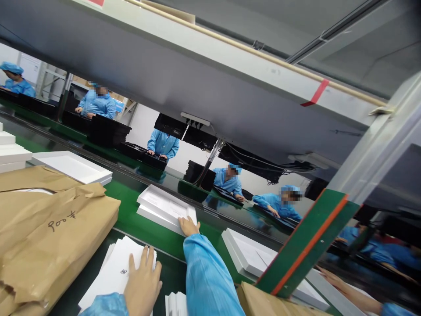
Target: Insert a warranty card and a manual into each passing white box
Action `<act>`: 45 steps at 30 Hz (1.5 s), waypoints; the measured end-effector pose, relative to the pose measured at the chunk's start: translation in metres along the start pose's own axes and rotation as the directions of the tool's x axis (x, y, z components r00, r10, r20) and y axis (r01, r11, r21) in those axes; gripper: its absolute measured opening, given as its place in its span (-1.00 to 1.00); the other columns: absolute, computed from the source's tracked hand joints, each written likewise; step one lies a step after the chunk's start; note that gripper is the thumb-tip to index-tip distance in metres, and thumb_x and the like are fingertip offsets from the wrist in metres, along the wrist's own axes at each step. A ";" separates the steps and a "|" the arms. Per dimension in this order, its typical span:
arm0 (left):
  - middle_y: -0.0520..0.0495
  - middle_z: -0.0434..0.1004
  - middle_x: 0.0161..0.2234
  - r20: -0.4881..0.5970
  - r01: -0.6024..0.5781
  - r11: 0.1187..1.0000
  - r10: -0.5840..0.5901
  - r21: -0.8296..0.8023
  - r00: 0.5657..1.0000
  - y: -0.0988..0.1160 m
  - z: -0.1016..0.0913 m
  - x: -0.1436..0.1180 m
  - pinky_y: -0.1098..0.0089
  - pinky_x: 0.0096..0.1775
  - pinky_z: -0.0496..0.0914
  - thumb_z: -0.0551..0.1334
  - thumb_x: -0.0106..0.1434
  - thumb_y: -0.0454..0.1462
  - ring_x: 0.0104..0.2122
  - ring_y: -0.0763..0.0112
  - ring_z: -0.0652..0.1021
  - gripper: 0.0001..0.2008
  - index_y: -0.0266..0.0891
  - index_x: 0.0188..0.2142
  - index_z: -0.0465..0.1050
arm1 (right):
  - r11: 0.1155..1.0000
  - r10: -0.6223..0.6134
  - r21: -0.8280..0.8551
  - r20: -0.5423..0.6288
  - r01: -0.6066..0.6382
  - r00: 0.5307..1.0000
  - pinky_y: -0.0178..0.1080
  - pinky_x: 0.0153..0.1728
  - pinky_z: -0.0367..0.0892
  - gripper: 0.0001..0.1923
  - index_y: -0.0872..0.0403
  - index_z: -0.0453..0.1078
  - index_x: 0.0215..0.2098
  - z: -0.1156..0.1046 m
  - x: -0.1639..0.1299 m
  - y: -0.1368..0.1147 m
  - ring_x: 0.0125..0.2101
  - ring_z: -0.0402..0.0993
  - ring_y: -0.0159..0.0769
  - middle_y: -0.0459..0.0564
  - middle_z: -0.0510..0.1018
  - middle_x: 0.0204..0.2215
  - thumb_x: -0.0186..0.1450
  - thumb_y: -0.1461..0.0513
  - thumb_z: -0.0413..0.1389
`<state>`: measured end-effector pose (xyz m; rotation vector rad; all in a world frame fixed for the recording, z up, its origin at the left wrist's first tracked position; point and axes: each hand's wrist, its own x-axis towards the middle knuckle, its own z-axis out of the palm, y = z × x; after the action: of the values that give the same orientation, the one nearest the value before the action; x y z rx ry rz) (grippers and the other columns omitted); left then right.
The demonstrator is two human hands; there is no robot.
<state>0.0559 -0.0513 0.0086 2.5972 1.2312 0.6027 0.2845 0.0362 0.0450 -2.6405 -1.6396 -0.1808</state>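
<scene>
My left hand (143, 281) lies with its fingers spread on a stack of white paper sheets (108, 274), near the bottom of the head view. The top sheet carries a small dark mark. My right hand (190, 226), in a blue sleeve, reaches forward to the near right corner of a shallow white box (166, 208). Its fingers are stretched out over the box's edge, and they touch it. Faint print shows on the white surface inside the box. Beside the paper stack stands a smaller pile of white folded pieces (176, 304), partly cut off.
A large brown paper package (75, 224) lies at left, near more white boxes (70, 166). Another white box (250, 250) sits right, before a green-and-orange post (309, 241). A cardboard box (263, 303) is at the bottom. Several co-workers in blue work across the green belt (126, 197); another person's hand (335, 281) is at right.
</scene>
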 end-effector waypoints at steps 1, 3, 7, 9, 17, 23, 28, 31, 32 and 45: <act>-0.25 0.04 0.06 -0.014 -0.013 1.000 0.013 0.000 1.000 -0.001 0.002 0.000 -0.11 -0.07 -0.08 -0.01 0.08 -0.26 0.05 0.09 0.07 -0.67 -0.20 -0.14 0.28 | 1.000 -0.013 -0.012 0.005 0.013 1.000 -0.06 -0.23 0.19 -0.71 0.12 0.19 -0.14 -0.002 -0.003 0.001 -0.20 0.25 -0.24 0.02 0.28 -0.14 0.18 0.18 -0.05; -0.26 0.04 0.06 -0.033 -0.033 0.999 0.033 0.000 0.999 -0.003 0.005 0.000 -0.11 -0.08 -0.08 -0.02 0.08 -0.27 0.04 0.07 0.08 -0.67 -0.21 -0.14 0.29 | 0.999 -0.031 -0.032 0.002 0.031 1.000 -0.06 -0.24 0.21 -0.70 0.12 0.19 -0.14 -0.008 -0.010 0.002 -0.21 0.26 -0.24 0.02 0.28 -0.15 0.18 0.18 -0.05; -0.26 0.07 0.05 -0.039 -0.045 0.999 0.045 0.006 0.998 -0.002 0.005 -0.001 -0.11 -0.08 -0.05 -0.02 0.07 -0.35 0.04 0.06 0.09 -0.63 -0.22 -0.10 0.24 | 0.998 -0.038 -0.052 -0.047 0.035 0.998 -0.06 -0.23 0.20 -0.71 0.12 0.19 -0.14 -0.026 -0.029 0.003 -0.20 0.26 -0.24 0.02 0.28 -0.14 0.18 0.18 -0.05; -0.25 0.06 0.05 -0.024 -0.054 0.999 0.053 -0.003 0.998 0.000 0.002 -0.001 -0.06 -0.07 -0.01 -0.02 0.04 -0.43 0.04 0.08 0.09 -0.56 -0.22 -0.04 0.17 | 0.998 -0.050 -0.052 -0.083 0.046 0.995 -0.03 -0.20 0.16 -0.71 0.12 0.19 -0.15 -0.038 -0.040 0.000 -0.17 0.23 -0.22 0.02 0.27 -0.13 0.18 0.18 -0.05; -0.21 0.11 0.02 0.013 -0.265 0.919 0.280 -0.291 0.960 -0.027 -0.048 0.006 0.36 -0.05 0.15 -0.01 0.10 -0.34 -0.03 0.38 0.24 -0.60 -0.29 -0.02 0.09 | 0.918 -0.389 0.020 -0.143 0.396 0.910 -0.19 -0.14 0.03 -0.76 0.03 0.20 -0.16 -0.086 -0.147 -0.032 -0.12 0.14 -0.29 -0.02 0.33 -0.18 0.19 0.22 -0.11; -0.34 0.30 -0.16 0.218 -0.042 0.997 0.026 0.070 0.976 -0.013 -0.080 -0.032 0.09 -0.22 0.24 0.18 -0.06 -0.21 -0.15 0.06 0.33 -0.54 -0.40 -0.16 0.26 | 0.797 -0.572 0.170 -0.100 0.580 0.814 -0.21 -0.21 0.10 -0.80 0.00 0.23 -0.22 -0.052 -0.247 -0.049 -0.23 0.21 -0.28 -0.07 0.38 -0.29 0.15 0.26 -0.05; -0.49 0.14 -0.05 0.375 -0.065 0.977 -0.016 0.202 0.927 0.005 -0.070 -0.048 0.21 -0.27 0.30 0.31 -0.26 -0.37 -0.08 0.03 0.26 -0.34 -0.48 -0.10 0.19 | 0.815 -0.466 0.308 -0.155 0.491 0.871 -0.25 -0.19 0.12 -0.81 0.01 0.24 -0.26 -0.013 -0.263 -0.040 -0.19 0.19 -0.31 -0.06 0.36 -0.25 0.15 0.32 -0.07; -0.45 0.15 -0.04 0.423 -0.137 0.972 0.045 0.191 0.905 -0.003 -0.068 -0.045 0.24 -0.20 0.27 0.31 -0.29 -0.41 -0.06 0.04 0.23 -0.28 -0.46 -0.06 0.15 | 0.796 -0.471 0.331 -0.187 0.507 0.862 -0.24 -0.15 0.09 -0.81 0.00 0.25 -0.28 -0.006 -0.264 -0.035 -0.17 0.17 -0.32 -0.08 0.36 -0.26 0.14 0.33 -0.06; -0.43 0.15 -0.04 0.423 -0.161 0.970 0.070 0.182 0.904 -0.005 -0.068 -0.044 0.25 -0.18 0.26 0.31 -0.29 -0.41 -0.05 0.05 0.22 -0.27 -0.45 -0.05 0.14 | 0.793 -0.474 0.333 -0.190 0.511 0.860 -0.24 -0.15 0.09 -0.81 0.00 0.25 -0.28 -0.005 -0.265 -0.035 -0.17 0.17 -0.32 -0.07 0.36 -0.26 0.14 0.33 -0.06; -0.25 0.30 -0.11 0.447 -0.283 0.958 0.237 0.038 0.862 -0.022 -0.078 -0.041 0.28 -0.13 0.22 0.22 -0.19 -0.43 -0.08 0.15 0.30 -0.45 -0.31 -0.12 0.23 | 0.766 -0.521 0.339 -0.172 0.547 0.836 -0.16 -0.16 0.10 -0.80 0.01 0.25 -0.26 -0.005 -0.265 -0.031 -0.17 0.16 -0.24 -0.03 0.36 -0.30 0.14 0.33 -0.07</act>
<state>-0.0176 -0.0680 0.0594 2.7917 0.7911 -0.0258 0.1404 -0.1868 0.0188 -1.8178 -2.1128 0.0373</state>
